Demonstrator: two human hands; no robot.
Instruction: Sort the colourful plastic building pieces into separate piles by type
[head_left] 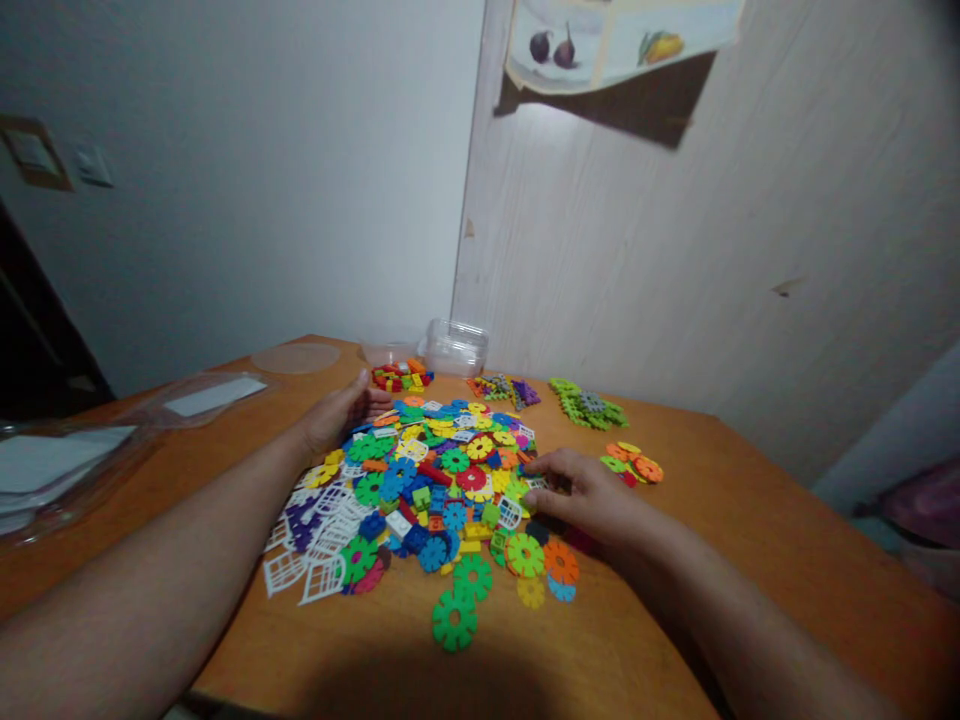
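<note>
A loose heap of plastic pieces (442, 480) sits on the smooth, wood-toned tabletop (600, 640) between both hands, mixing flat notched discs, blocky bricks and thin white lattice panels (335, 528). The left hand (334, 418) curves round the heap's far left edge, fingers slightly curled, thumb raised apart. At its right edge, the right hand (581, 490) has thumb and forefinger parted. Beyond lie a glossy clear tub (456, 350) and knobbly green interlocking pieces (589, 405).
</note>
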